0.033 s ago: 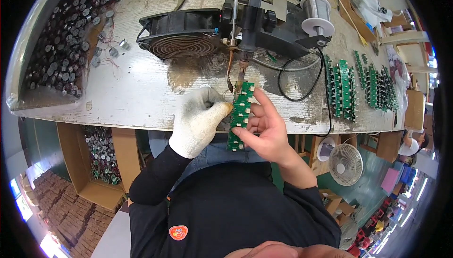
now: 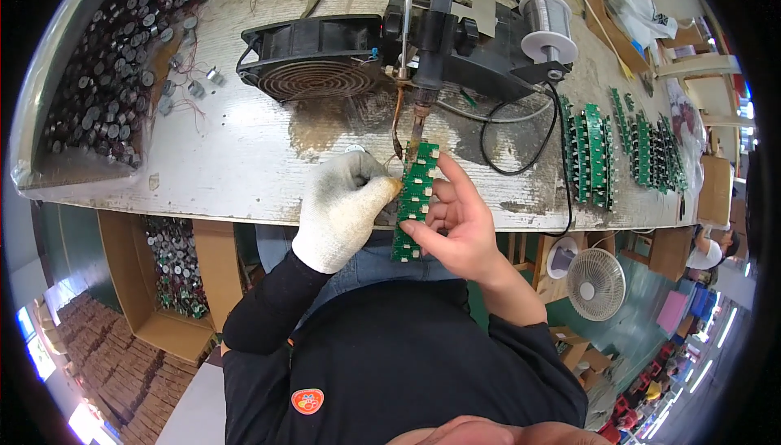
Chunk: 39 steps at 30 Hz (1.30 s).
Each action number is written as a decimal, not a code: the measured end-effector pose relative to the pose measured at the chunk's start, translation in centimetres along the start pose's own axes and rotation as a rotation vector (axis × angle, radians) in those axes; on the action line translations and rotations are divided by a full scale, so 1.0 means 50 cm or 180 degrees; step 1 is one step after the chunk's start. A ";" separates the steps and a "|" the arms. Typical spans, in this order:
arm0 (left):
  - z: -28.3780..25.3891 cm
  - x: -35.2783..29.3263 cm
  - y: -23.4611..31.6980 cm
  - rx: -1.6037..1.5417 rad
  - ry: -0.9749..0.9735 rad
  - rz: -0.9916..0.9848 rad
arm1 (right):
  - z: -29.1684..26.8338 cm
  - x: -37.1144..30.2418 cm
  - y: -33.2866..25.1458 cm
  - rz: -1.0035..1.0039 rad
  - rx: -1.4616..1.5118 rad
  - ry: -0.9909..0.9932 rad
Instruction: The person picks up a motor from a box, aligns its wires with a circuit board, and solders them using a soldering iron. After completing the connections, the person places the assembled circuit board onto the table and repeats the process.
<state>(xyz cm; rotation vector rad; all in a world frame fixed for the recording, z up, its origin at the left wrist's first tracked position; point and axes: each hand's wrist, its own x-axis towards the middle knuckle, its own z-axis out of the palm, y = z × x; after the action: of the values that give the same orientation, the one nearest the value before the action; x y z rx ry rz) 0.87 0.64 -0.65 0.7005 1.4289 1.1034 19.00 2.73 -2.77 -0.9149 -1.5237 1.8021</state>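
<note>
My right hand (image 2: 460, 229) is bare and holds a long green circuit board strip (image 2: 416, 201) with small white connectors along it, thumb on top and fingers at its right edge. The strip stands nearly lengthwise over the table's front edge. On its left, my left hand (image 2: 342, 205), in a white glove smudged grey, is closed in a pinch against the board's edge. Thin wires (image 2: 391, 159) show by its fingertips, and part of a small round metal piece (image 2: 355, 149) peeks out behind the glove. The soldering iron (image 2: 420, 119) points down at the board's far end, beside a bent feed tube (image 2: 397, 128).
A black fan (image 2: 317, 63) and a solder wire spool (image 2: 547, 26) stand behind the iron. Small round motors (image 2: 114, 79) fill a tray at left; more lie in a cardboard box (image 2: 215, 266) below. Rows of green boards (image 2: 592, 152) lie at right, near a black cable (image 2: 488, 152).
</note>
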 end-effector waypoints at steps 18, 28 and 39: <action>-0.004 -0.007 0.017 -0.0113 -0.0145 0.0027 | 0.009 -0.007 -0.013 0.0147 0.0351 0.0084; 0.003 -0.007 0.028 -0.0710 -0.0099 -0.0287 | 0.001 -0.007 -0.012 -0.0084 0.0205 -0.0104; 0.002 -0.005 0.014 -0.0490 -0.0067 -0.0227 | 0.009 -0.012 -0.002 0.0063 0.0226 0.0091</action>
<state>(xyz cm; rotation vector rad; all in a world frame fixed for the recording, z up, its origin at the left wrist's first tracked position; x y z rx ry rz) 0.90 0.70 0.13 0.5461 1.3257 1.1336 18.98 2.00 -2.53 -0.9206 -1.4283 1.8372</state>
